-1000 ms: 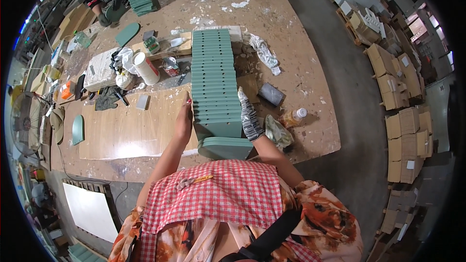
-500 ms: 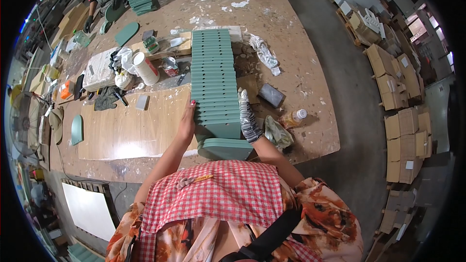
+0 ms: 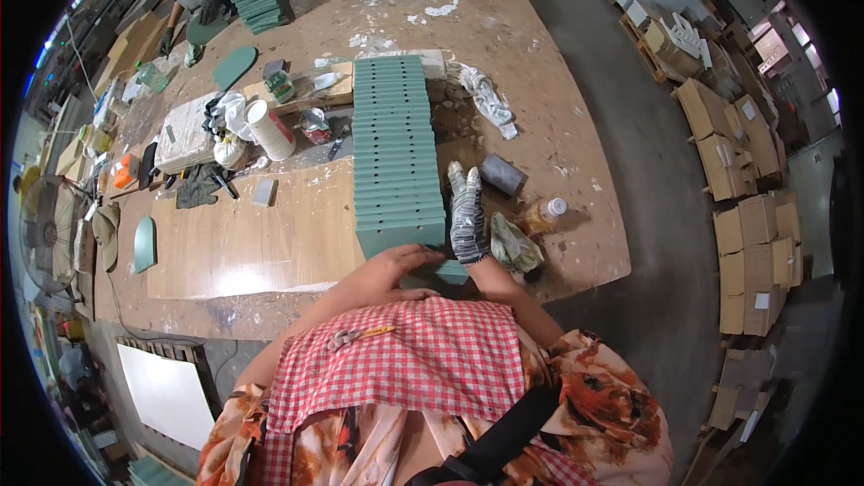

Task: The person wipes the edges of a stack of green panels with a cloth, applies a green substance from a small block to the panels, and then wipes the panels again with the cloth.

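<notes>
panels (image 3: pixel 394 139) likely stiff, hefty together, best held at both sides; right grip (image 3: pixel 467 218) unclenched; left grip (image 3: pixel 394 272), cannot tell whether clamped

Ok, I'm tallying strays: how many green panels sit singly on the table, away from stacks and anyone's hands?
2: one green panel at the pale board's left end, another green panel farther back. Some may be hidden.

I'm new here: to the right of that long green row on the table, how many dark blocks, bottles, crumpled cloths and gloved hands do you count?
Dark blocks: 1, the grey block
Bottles: 1, the white-capped bottle
Crumpled cloths: 2, a white cloth and a grey-green cloth
Gloved hands: 1, the right hand
Total: 5
</notes>
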Action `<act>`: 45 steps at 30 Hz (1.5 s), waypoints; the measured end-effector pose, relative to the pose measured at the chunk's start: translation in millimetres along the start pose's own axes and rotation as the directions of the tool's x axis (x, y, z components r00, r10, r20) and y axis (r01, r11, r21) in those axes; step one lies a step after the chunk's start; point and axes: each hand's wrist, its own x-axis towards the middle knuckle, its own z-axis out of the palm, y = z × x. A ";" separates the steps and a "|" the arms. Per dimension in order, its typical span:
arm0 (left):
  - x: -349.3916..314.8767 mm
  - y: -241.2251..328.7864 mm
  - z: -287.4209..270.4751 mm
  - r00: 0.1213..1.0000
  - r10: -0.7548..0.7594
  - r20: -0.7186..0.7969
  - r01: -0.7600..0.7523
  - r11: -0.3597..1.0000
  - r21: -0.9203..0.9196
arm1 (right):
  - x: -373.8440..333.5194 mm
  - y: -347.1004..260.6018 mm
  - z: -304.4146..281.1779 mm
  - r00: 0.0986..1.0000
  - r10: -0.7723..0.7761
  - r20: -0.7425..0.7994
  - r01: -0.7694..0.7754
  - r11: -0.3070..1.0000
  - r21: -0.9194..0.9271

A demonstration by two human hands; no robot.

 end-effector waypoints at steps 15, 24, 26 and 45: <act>-2.4 -29.4 32.2 0.977 -0.021 -0.213 0.119 0.881 0.458 | -53.2 -75.2 -27.4 0.998 -0.048 0.036 0.054 0.978 -0.199; -58.1 -32.4 36.8 0.736 -0.367 -0.569 -0.093 0.777 -0.622 | -139.7 -70.4 -4.7 0.899 0.336 0.279 0.080 0.502 -0.861; -52.0 -45.8 51.5 0.703 -0.300 -0.645 -0.173 0.807 -0.565 | -141.3 -67.0 7.0 0.899 0.336 0.281 0.128 0.412 -0.902; -76.9 -92.2 69.3 0.637 -0.499 -0.587 0.164 0.832 -0.529 | -125.8 -24.9 20.2 0.858 -0.002 0.513 0.493 0.280 -0.824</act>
